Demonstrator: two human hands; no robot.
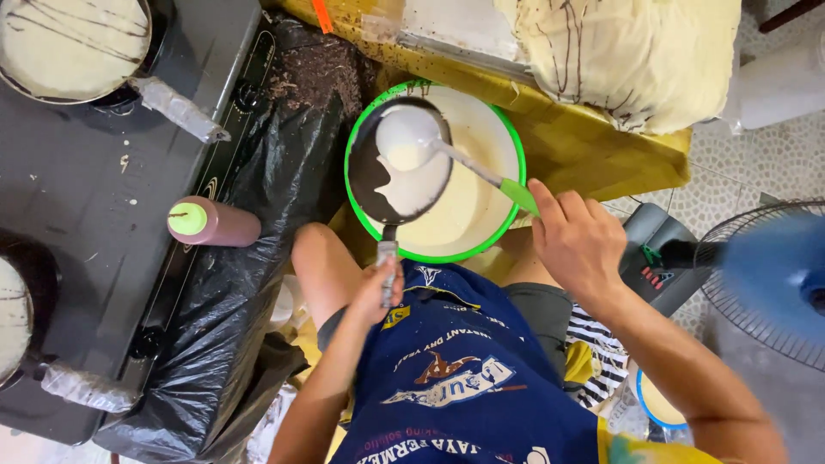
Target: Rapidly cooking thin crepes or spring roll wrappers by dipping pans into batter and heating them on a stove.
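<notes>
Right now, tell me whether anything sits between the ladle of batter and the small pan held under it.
Nothing visible does. The ladle, held by the right hand, hangs directly over the small dark pan, which the left hand holds by its handle above the green-rimmed bowl. Batter already covers part of the pan.

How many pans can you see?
3: a small black frying pan held over the green-rimmed bowl, and two round batter-filled pans on the stove, top left and lower left, partly cut off.
</notes>
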